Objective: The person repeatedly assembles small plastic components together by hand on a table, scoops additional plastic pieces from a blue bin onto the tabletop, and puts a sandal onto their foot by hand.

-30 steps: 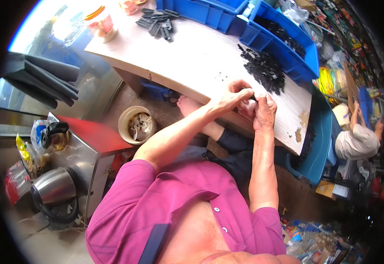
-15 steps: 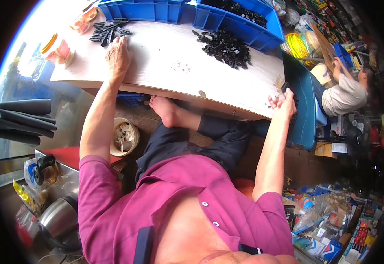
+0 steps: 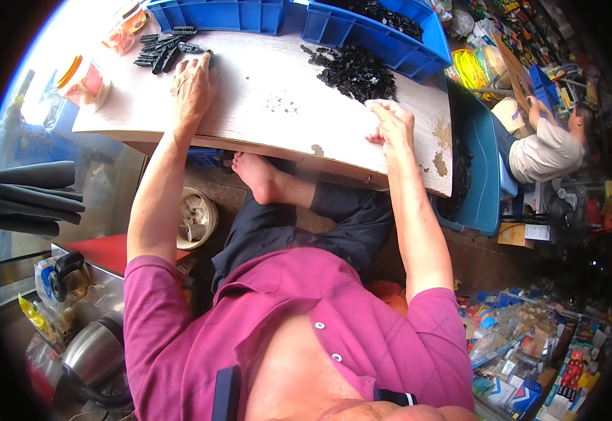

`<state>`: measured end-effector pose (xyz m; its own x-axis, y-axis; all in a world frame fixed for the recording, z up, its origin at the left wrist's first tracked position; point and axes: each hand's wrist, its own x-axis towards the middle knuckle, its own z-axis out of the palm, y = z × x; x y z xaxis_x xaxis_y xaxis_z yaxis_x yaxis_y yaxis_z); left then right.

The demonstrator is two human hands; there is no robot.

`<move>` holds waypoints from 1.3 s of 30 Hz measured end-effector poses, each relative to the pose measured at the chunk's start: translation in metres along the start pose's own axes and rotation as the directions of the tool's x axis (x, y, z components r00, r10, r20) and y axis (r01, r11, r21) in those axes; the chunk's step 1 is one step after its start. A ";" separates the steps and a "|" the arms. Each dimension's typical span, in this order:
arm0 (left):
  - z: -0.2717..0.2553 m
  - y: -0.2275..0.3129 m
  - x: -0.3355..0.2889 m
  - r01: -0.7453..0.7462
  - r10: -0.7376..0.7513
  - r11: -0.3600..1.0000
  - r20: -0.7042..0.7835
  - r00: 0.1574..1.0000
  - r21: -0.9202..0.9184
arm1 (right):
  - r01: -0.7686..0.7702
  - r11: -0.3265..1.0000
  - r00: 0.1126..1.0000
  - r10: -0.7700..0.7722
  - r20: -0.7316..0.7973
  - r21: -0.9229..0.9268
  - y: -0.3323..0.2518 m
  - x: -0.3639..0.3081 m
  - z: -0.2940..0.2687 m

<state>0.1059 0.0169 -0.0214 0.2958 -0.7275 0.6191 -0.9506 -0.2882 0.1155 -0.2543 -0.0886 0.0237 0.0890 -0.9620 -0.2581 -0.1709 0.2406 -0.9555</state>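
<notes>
Head: L hand (image 3: 192,91) nr strips (image 3: 167,50), R hand (image 3: 395,128) nr blk bits (image 3: 356,74); hold in fingers (image 3: 382,107) unclear

1 loose pile of long, narrow, black plastic-looking strips (image 3: 163,50) lies toward the far left of the pale wood-grain tabletop (image 3: 264,81), the strips flat, overlapping and pointing in mixed directions. 1 dark piece (image 3: 210,59), nearer the tabletop's middle, is mostly covered, its shape unclear. 1 low, jumbled heap of small, irregular black pieces (image 3: 356,73) spreads right of the tabletop's middle, toward its far edge.
</notes>
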 end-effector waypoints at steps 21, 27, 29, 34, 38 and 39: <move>-0.021 0.057 -0.037 0.464 -0.507 0.422 0.222 0.833 -0.778 | 0.206 0.709 0.970 -0.240 0.044 -0.674 -0.011 0.015 0.049; -0.031 0.170 -0.063 0.537 -0.234 0.199 0.492 0.838 -0.820 | 0.190 0.843 0.981 -0.177 0.073 -0.503 -0.002 0.013 0.034; -0.024 0.192 -0.046 0.613 -0.183 0.057 0.596 0.782 -0.788 | 0.135 0.921 0.990 -0.110 0.090 -0.366 0.001 0.013 0.026; 0.055 0.211 -0.018 0.757 -0.162 -0.078 0.757 0.633 -0.649 | 0.180 0.949 0.972 -0.130 0.196 -0.260 0.001 -0.001 0.036; 0.033 0.219 -0.019 0.661 -0.269 -0.261 0.711 0.650 -0.703 | 0.136 0.979 0.986 -0.119 0.119 -0.149 0.008 0.005 0.026; 0.018 0.218 -0.022 0.621 -0.283 -0.301 0.690 0.667 -0.724 | 0.117 0.987 0.989 -0.106 0.101 -0.113 0.011 0.006 0.021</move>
<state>-0.1061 -0.0408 -0.0239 0.5309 -0.8331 -0.1556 0.4013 0.0855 0.9119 -0.2350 -0.0888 0.0091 0.2054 -0.9641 -0.1683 -0.2687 0.1098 -0.9569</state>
